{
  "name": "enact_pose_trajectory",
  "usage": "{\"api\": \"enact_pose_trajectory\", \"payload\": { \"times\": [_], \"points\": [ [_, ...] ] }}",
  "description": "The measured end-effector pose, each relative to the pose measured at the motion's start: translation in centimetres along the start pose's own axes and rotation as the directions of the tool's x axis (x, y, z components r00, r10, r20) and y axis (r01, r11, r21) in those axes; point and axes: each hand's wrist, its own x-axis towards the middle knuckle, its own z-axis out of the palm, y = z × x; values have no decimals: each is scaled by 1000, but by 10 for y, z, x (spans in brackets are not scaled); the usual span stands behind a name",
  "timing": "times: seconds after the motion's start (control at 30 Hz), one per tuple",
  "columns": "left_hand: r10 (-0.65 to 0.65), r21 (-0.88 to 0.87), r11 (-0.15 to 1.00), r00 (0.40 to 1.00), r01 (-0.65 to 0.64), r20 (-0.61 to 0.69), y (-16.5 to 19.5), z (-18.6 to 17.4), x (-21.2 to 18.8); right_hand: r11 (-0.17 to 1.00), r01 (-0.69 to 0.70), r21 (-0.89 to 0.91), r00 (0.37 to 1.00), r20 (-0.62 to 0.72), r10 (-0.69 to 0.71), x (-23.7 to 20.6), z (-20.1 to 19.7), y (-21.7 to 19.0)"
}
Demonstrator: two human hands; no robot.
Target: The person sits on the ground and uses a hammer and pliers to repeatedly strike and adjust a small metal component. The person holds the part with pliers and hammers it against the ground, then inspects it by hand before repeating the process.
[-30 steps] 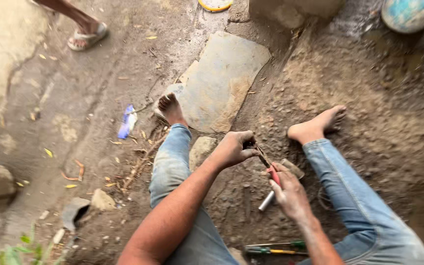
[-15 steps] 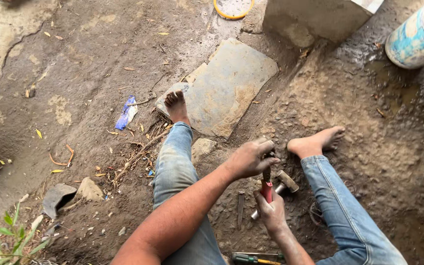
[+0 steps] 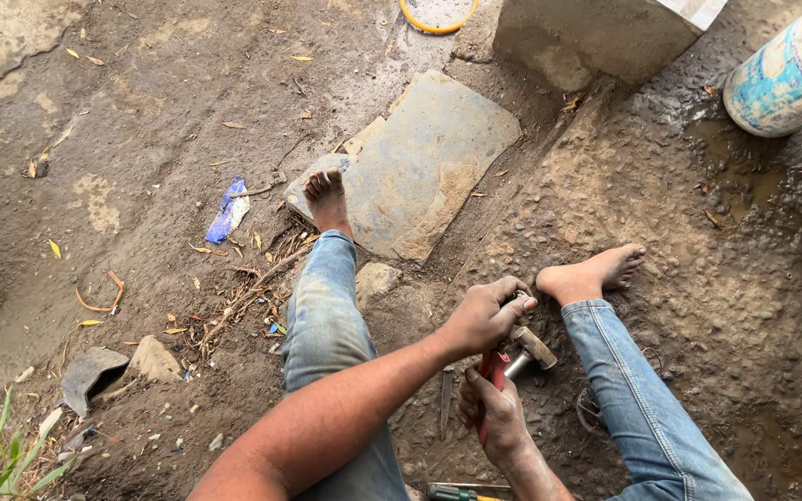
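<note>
Left hand (image 3: 483,320) is curled tight, fist-like, around the upper end of a red-handled tool (image 3: 490,382), apparently pliers, though the jaws are hidden under the fingers. Right hand (image 3: 496,414) sits directly below it, wrapped shut around the red grips, thumb side up. A short metal piece with a pale shaft and blunt brownish head (image 3: 529,349), possibly a hammer or pipe fitting, lies touching the tool just right of the left hand, between the person's two jean-clad legs. All of this is on bare dirt, near and below the flat grey stone slab (image 3: 424,162). The left bare foot (image 3: 328,199) rests at the slab's lower left corner; the right bare foot (image 3: 592,273) lies well to the slab's lower right. A crumpled blue and white wrapper (image 3: 227,210) lies left of the slab. A cylindrical drum with a worn blue and white label (image 3: 780,76) stands far right of the slab. A yellow ring-shaped rim (image 3: 437,19) shows above the slab.
</note>
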Motion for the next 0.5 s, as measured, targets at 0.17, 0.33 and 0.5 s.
{"api": "enact_pose_trajectory", "payload": {
  "times": [0.17, 0.33, 0.5],
  "points": [
    [-43, 17, 999, 984, 47, -175, 1, 12, 1, 946, 95, -309, 990, -75, -123, 11, -11, 8],
    [-385, -373, 875, 911, 310, -148, -12, 13, 21, 698, 231, -678, 922, -77, -379, 28, -28, 18],
    [-385, -716, 615, 918, 329, 90, -38, 1, 23, 703, 264, -660, 885, -124, -450, 31, -42, 20]
  ]
}}
